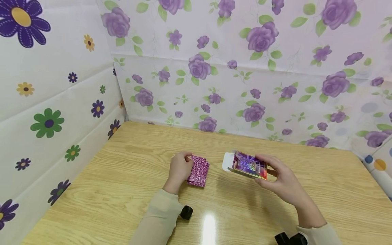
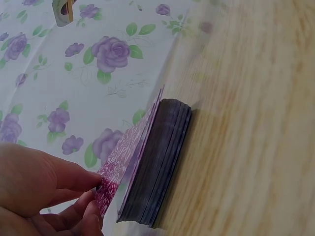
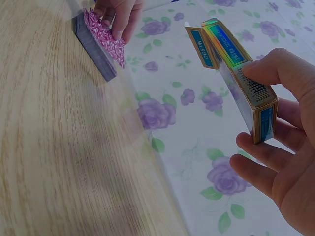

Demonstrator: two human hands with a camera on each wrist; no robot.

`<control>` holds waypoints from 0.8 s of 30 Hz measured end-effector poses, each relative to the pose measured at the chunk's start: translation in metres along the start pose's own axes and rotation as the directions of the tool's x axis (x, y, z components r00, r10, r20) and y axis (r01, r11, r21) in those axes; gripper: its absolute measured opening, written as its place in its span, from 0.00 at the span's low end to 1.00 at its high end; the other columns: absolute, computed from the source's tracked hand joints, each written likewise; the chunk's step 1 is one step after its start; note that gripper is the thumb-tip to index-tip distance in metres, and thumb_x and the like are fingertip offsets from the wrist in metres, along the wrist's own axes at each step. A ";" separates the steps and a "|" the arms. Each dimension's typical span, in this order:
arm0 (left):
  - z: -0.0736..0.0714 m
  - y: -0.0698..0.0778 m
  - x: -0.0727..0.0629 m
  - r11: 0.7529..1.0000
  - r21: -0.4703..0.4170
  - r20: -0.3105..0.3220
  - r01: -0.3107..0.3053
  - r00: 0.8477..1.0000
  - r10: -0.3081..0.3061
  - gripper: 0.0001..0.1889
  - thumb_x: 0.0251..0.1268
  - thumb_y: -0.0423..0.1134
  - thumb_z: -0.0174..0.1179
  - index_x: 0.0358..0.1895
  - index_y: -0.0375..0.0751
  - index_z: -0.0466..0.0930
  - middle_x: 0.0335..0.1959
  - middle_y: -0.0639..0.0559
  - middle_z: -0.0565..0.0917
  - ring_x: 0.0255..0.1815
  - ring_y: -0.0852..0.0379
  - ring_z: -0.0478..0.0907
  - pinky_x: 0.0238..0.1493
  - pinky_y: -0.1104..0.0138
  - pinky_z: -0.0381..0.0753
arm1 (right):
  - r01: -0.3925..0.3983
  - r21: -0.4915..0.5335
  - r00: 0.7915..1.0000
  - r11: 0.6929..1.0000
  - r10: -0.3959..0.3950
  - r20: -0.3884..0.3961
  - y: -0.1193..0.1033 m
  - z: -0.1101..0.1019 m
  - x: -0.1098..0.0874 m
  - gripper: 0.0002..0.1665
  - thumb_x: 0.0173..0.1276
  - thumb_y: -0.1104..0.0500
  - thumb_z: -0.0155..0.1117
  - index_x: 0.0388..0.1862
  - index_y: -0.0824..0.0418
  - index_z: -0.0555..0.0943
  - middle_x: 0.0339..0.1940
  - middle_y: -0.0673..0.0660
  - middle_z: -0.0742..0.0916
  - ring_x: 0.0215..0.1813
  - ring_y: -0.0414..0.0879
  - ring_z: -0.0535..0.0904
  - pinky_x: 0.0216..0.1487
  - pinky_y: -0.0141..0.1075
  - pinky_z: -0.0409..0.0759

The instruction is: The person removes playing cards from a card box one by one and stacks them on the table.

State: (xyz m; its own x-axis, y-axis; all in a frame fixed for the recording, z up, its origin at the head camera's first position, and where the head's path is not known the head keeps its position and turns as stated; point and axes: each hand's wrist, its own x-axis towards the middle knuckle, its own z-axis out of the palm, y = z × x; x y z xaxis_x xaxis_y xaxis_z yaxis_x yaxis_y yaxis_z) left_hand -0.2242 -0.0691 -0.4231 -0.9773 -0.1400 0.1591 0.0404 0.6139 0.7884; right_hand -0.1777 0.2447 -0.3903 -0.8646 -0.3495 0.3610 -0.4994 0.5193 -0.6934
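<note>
Standing beside the desk (image 1: 137,197), I record a person at work with two bare hands. The left hand (image 1: 180,167) is at the left side of a card deck (image 1: 198,173), which lies on the wood-grain surface, magenta-and-white backs facing up. Its grip is a pinch: thumb and fingertips take the edge of an upper card (image 2: 115,162), tilted, its pinched side raised off the stack. Whether more than one card is lifted, I cannot tell. The sides of the stack below appear dark and close to even.

The right hand (image 1: 283,183) carries a card box (image 1: 249,165) above the desk, to the right of the deck and apart from it. Here the grip is closed on the box's rear end, the thumb on the narrow side that bears a barcode (image 3: 253,87). The broad upper face is purple with a glittering panel. A flap (image 1: 227,162) stands open at the end toward the deck; its outer face reads "No.990".

Both forearms wear pale sleeves (image 1: 160,209), with black devices (image 1: 186,212) at the wrists. Behind the desk hangs a white cloth (image 1: 171,80) printed with purple roses.
</note>
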 end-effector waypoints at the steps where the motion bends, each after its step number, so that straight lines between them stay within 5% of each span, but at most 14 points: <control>1: 0.000 0.000 0.000 1.000 0.003 -0.001 -0.005 1.000 0.005 0.14 0.57 0.26 0.57 0.47 0.31 0.82 0.28 0.46 0.81 0.24 0.58 0.74 0.24 0.71 0.71 | -0.001 0.000 1.000 1.000 0.001 -0.001 0.000 0.000 0.000 0.37 0.58 0.62 0.70 0.67 0.51 0.69 0.62 0.53 0.76 0.60 0.27 0.68 0.53 0.20 0.73; 24: 0.005 -0.008 0.000 1.000 0.023 0.077 0.021 0.997 -0.022 0.13 0.61 0.29 0.58 0.48 0.27 0.80 0.33 0.42 0.82 0.34 0.52 0.78 0.34 0.63 0.80 | 0.020 0.015 1.000 1.000 -0.020 -0.007 0.001 -0.001 -0.001 0.37 0.58 0.63 0.71 0.66 0.53 0.69 0.62 0.54 0.76 0.59 0.28 0.68 0.53 0.21 0.74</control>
State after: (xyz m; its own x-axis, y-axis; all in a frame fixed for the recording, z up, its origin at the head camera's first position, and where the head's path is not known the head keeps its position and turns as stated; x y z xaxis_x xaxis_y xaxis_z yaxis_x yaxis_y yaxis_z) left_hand -0.2257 -0.0702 -0.4328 -0.9911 -0.0935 0.0951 0.0154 0.6283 0.7778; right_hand -0.1770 0.2462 -0.3909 -0.8550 -0.3544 0.3787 -0.5155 0.5004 -0.6956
